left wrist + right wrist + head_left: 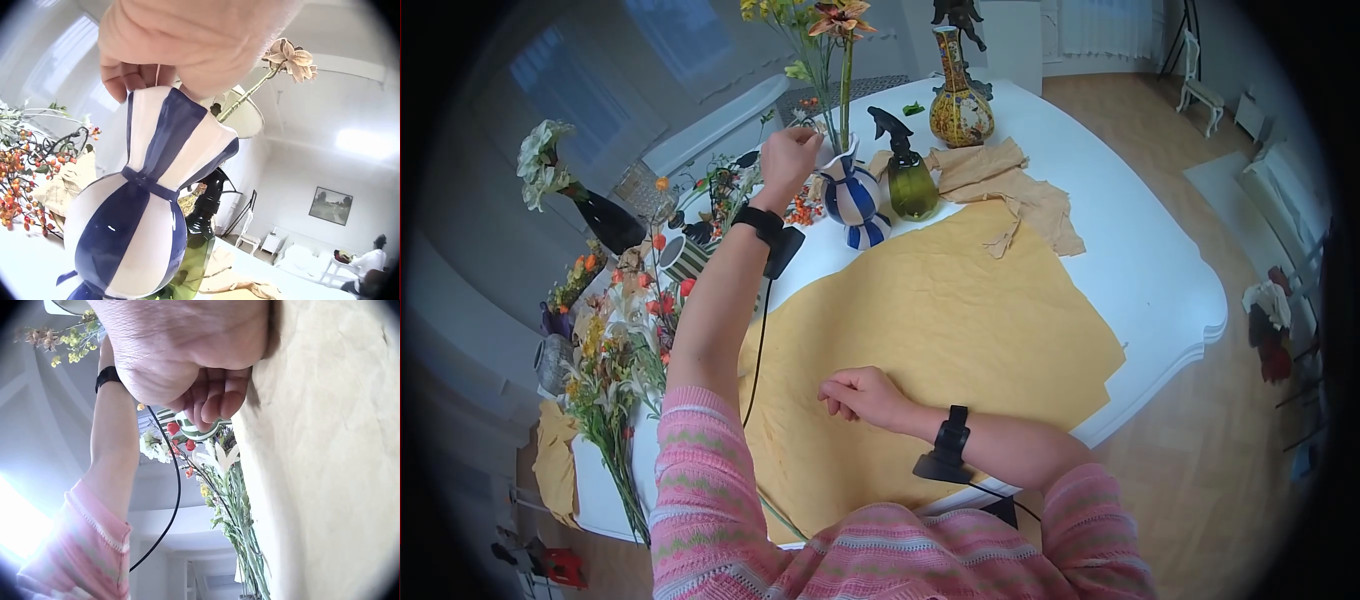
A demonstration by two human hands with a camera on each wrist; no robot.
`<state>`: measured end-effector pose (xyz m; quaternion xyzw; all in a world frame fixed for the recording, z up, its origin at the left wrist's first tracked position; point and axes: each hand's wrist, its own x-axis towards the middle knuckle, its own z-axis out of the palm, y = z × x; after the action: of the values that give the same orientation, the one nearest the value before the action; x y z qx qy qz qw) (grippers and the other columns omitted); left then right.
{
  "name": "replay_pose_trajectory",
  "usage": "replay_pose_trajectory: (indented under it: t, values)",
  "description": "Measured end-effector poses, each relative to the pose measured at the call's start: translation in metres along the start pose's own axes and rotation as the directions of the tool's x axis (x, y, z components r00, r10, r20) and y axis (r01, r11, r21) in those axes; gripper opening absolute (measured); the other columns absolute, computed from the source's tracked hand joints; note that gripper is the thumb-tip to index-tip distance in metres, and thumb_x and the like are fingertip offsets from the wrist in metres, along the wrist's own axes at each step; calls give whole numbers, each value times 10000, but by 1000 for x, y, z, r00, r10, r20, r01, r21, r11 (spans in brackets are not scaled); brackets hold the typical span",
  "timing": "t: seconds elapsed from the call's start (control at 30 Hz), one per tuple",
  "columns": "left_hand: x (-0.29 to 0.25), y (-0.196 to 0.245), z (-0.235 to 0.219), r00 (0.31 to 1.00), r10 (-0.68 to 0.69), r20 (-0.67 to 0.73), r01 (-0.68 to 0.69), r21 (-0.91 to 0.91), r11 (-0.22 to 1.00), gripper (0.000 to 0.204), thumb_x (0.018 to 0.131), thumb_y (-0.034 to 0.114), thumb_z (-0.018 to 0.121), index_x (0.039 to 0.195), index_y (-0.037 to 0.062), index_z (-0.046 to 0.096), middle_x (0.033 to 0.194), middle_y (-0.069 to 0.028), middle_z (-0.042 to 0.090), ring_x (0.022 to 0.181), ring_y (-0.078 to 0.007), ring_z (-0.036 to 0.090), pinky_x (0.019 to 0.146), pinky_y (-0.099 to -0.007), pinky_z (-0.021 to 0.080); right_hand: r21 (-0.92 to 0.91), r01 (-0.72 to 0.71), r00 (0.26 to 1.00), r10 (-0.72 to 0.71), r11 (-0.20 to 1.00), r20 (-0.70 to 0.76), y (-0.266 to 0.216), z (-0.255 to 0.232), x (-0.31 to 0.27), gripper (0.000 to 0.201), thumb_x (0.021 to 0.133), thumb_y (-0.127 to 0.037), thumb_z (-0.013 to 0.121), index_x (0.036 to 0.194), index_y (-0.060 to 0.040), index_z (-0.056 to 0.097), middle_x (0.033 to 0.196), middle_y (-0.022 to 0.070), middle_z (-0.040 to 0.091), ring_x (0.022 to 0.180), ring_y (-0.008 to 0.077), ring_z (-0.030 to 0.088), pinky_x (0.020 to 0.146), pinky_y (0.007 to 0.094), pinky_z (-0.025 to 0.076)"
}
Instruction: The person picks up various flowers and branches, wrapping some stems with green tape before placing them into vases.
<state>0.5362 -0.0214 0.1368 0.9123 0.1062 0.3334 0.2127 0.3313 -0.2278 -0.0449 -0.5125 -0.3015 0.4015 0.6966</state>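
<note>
My left hand (788, 162) is at the top of a blue-and-white striped vase (131, 231), its curled fingers pinching the wavy rim. In the left wrist view the fingertips are partly hidden behind that rim. Tall stems with yellow flowers and an orange-brown lily-like flower (840, 20) rise from the vase. My right hand (868, 396) holds nothing and hangs loosely curled low over the yellow-tan sheet (940, 320). Right behind the vase stands a green spray bottle (913, 187) with a black trigger head.
An ornate yellow vase (962, 115) stands at the back, near crumpled tan paper (1000, 180). Along the left lie bunches of flowers (615, 350), a green-striped pot (683, 258) and a dark vase with white blooms (610, 222). The white table's edge (1200, 335) curves at right.
</note>
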Motion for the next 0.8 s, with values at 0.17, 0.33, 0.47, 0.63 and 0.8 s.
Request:
replay_pose_trajectory:
  t: [0.17,0.33,0.47,0.63,0.8]
  values:
    - [-7,1,-5,999,26,-26,-26,-23,999,259,793,265,675,925,51,734,843,-152,711,791,-302,687,733,-375,524,-1,-10,1000,10,1000,4,1,0,0,280,942,-242,538,856,-2,656,678,27,616,550,88,538,511,232,442]
    - [-43,5,-18,981,99,-169,-107,-36,994,246,789,233,676,931,40,731,872,-153,710,815,-288,688,735,-368,523,2,-29,999,29,1000,27,4,-1,2,265,977,-237,524,914,-10,647,719,16,619,586,68,542,536,214,447]
    - [-117,17,-43,992,123,16,-104,-426,899,207,867,120,649,1020,-14,686,895,-83,695,820,-116,640,699,-258,503,-59,-48,998,51,997,48,4,-1,3,273,981,-239,517,909,-8,643,717,14,615,582,66,538,532,214,442]
    - [-245,44,-119,971,199,134,-99,-533,840,156,836,98,684,971,19,684,977,-82,682,938,-177,626,853,-306,470,-28,-66,997,65,997,-43,-3,5,2,267,963,-249,543,875,-25,657,694,13,617,570,77,543,529,216,438]
    - [-329,18,-177,945,138,297,59,-570,820,156,817,73,697,962,19,681,987,-96,677,948,-223,637,865,-320,480,-20,-39,998,38,999,-44,-2,10,4,253,969,-202,533,908,15,649,735,43,619,599,88,543,563,228,448]
